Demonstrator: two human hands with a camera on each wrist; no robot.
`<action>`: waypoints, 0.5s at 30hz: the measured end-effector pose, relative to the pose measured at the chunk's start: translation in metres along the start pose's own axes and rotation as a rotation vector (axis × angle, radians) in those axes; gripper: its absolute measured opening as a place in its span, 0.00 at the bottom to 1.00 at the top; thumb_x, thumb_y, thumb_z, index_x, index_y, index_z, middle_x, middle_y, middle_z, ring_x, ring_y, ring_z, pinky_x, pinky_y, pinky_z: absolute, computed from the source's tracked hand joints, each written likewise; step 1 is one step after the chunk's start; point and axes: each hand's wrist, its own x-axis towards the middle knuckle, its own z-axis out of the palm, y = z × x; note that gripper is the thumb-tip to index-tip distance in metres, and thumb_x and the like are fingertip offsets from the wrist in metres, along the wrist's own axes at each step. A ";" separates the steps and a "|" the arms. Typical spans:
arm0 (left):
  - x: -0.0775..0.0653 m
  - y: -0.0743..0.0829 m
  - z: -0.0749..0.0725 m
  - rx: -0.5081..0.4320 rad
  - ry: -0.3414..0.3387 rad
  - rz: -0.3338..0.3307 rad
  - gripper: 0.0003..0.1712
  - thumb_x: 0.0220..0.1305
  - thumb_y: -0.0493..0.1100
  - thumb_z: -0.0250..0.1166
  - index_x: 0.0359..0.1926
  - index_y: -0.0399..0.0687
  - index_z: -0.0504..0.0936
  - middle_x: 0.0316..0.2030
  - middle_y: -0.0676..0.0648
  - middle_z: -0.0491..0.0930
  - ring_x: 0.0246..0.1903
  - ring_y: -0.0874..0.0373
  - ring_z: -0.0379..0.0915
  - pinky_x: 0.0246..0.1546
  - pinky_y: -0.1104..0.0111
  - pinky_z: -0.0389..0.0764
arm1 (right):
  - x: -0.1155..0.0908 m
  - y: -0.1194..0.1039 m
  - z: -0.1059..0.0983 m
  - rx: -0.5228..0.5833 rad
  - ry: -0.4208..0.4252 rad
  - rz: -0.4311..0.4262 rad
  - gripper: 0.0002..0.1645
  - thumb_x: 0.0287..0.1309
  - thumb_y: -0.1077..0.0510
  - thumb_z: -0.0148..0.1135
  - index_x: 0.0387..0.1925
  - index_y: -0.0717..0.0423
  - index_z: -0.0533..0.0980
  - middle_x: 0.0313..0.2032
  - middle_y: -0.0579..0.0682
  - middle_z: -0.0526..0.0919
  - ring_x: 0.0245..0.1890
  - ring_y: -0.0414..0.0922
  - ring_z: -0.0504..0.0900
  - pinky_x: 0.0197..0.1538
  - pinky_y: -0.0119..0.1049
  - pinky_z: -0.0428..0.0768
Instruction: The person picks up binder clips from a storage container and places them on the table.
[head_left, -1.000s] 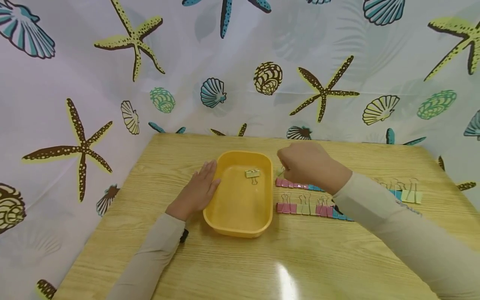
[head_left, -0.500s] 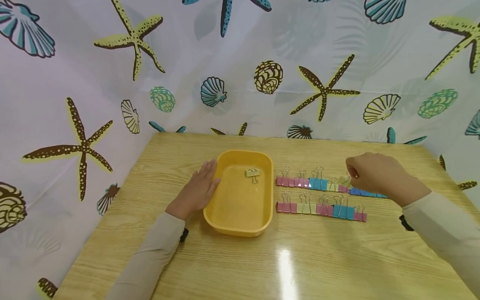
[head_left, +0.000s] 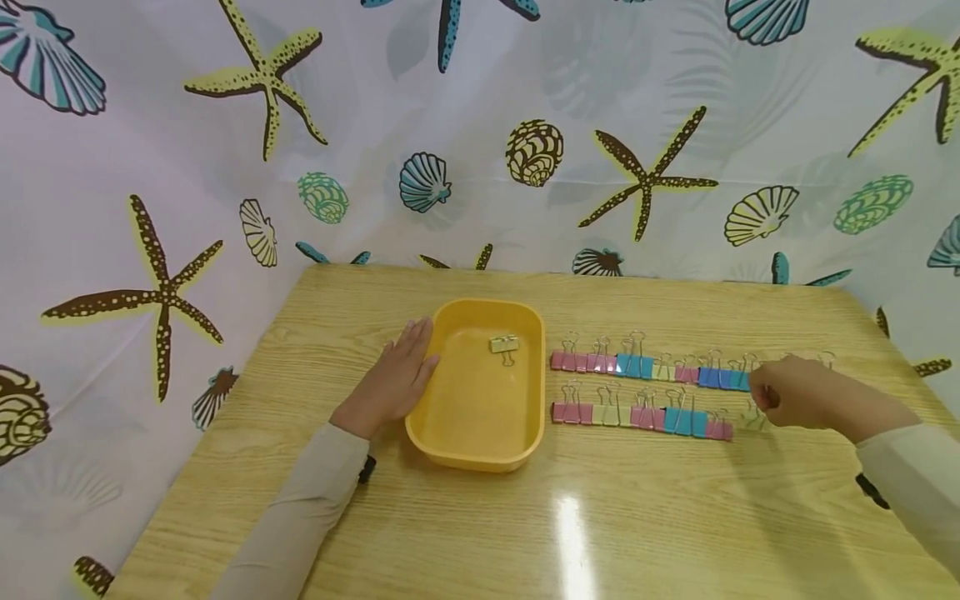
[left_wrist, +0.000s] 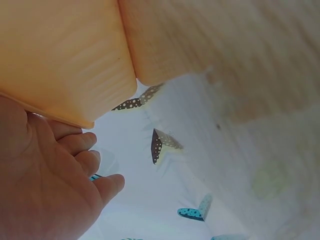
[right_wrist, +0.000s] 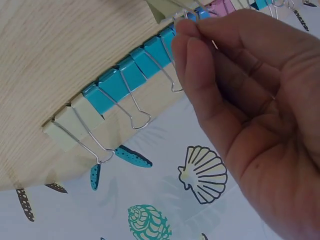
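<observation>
My left hand [head_left: 386,379] lies with straight fingers along the left side of the yellow plastic tray [head_left: 480,461], touching its outer wall. Inside the tray, toward the far right, rests a yellow binder clip [head_left: 504,344]. My right hand [head_left: 813,396] pinches the wire handle of a pale yellow binder clip [right_wrist: 167,10] between thumb and fingertips. In the head view that held clip shows just left of the fingers, right of the front row's end. Two rows of binder clips lie right of the tray: a back row [head_left: 637,367] and a front row [head_left: 615,417].
The back row continues behind my right hand, with teal clips [right_wrist: 120,77] and a cream clip [right_wrist: 72,122] at its far end. A wooden table [head_left: 465,533] carries everything. A shell-and-starfish curtain [head_left: 480,167] hangs behind and to the left.
My right hand has moved right, from beside the tray across the back row to beyond the front row's right end, carrying the yellow clip. My left hand and the tray stay put.
</observation>
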 end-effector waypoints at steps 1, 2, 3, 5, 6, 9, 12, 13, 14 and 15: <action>0.000 0.000 0.000 0.001 -0.002 -0.001 0.35 0.78 0.54 0.33 0.76 0.41 0.37 0.75 0.43 0.39 0.74 0.47 0.32 0.70 0.45 0.43 | 0.001 0.002 0.002 0.012 -0.007 -0.008 0.16 0.46 0.71 0.62 0.18 0.49 0.70 0.18 0.40 0.67 0.18 0.37 0.61 0.24 0.31 0.62; 0.000 0.000 0.000 0.000 -0.003 -0.003 0.35 0.78 0.54 0.33 0.76 0.42 0.37 0.75 0.43 0.39 0.74 0.47 0.31 0.70 0.45 0.43 | 0.001 0.003 0.004 0.020 -0.016 -0.018 0.16 0.46 0.71 0.62 0.18 0.48 0.70 0.17 0.39 0.67 0.18 0.36 0.61 0.24 0.31 0.62; 0.001 0.000 0.000 -0.002 -0.005 -0.005 0.35 0.78 0.54 0.33 0.75 0.42 0.37 0.75 0.43 0.38 0.74 0.48 0.31 0.70 0.45 0.43 | 0.002 0.004 0.006 0.028 -0.024 -0.026 0.16 0.46 0.71 0.62 0.18 0.48 0.70 0.17 0.39 0.67 0.18 0.35 0.61 0.24 0.31 0.62; 0.001 0.000 0.000 -0.003 -0.006 -0.006 0.35 0.78 0.54 0.33 0.75 0.41 0.37 0.75 0.43 0.38 0.74 0.47 0.31 0.70 0.45 0.42 | 0.004 0.007 0.008 0.036 -0.039 -0.038 0.16 0.47 0.71 0.62 0.18 0.48 0.71 0.17 0.38 0.68 0.18 0.35 0.62 0.24 0.30 0.63; 0.001 0.000 0.000 -0.001 -0.008 -0.007 0.35 0.78 0.54 0.33 0.75 0.41 0.37 0.75 0.43 0.38 0.74 0.48 0.31 0.70 0.45 0.42 | 0.005 0.007 0.008 0.039 -0.046 -0.041 0.16 0.47 0.71 0.62 0.18 0.48 0.72 0.17 0.38 0.68 0.18 0.34 0.62 0.24 0.30 0.63; 0.002 0.000 0.000 0.007 -0.009 -0.010 0.35 0.78 0.54 0.33 0.75 0.41 0.37 0.75 0.43 0.38 0.74 0.47 0.31 0.70 0.45 0.43 | 0.009 0.008 0.009 0.038 -0.052 -0.049 0.15 0.48 0.71 0.61 0.17 0.48 0.73 0.17 0.38 0.69 0.17 0.34 0.63 0.24 0.30 0.64; 0.002 -0.001 0.000 0.016 -0.009 -0.009 0.35 0.78 0.54 0.33 0.75 0.41 0.37 0.75 0.43 0.38 0.74 0.47 0.31 0.70 0.45 0.43 | 0.011 0.008 0.009 0.038 -0.044 -0.050 0.16 0.49 0.71 0.60 0.16 0.48 0.73 0.16 0.38 0.69 0.17 0.34 0.62 0.24 0.30 0.63; 0.002 0.000 0.000 0.016 -0.010 -0.010 0.35 0.78 0.54 0.33 0.75 0.41 0.37 0.75 0.43 0.38 0.74 0.47 0.31 0.70 0.45 0.43 | 0.011 0.008 0.009 0.038 -0.041 -0.048 0.16 0.49 0.71 0.60 0.16 0.48 0.72 0.16 0.38 0.68 0.17 0.34 0.62 0.24 0.31 0.63; 0.002 0.000 0.000 0.015 -0.010 -0.008 0.35 0.78 0.54 0.33 0.75 0.41 0.37 0.75 0.42 0.38 0.74 0.47 0.31 0.70 0.45 0.44 | 0.012 0.008 0.009 0.039 -0.039 -0.044 0.17 0.50 0.70 0.60 0.16 0.47 0.72 0.16 0.38 0.68 0.16 0.35 0.62 0.24 0.31 0.63; 0.002 0.000 -0.001 0.014 -0.011 -0.009 0.35 0.78 0.54 0.33 0.75 0.41 0.37 0.75 0.43 0.38 0.74 0.47 0.31 0.70 0.45 0.43 | 0.012 0.008 0.009 0.039 -0.037 -0.040 0.17 0.50 0.70 0.60 0.16 0.47 0.72 0.16 0.38 0.68 0.16 0.35 0.62 0.24 0.31 0.63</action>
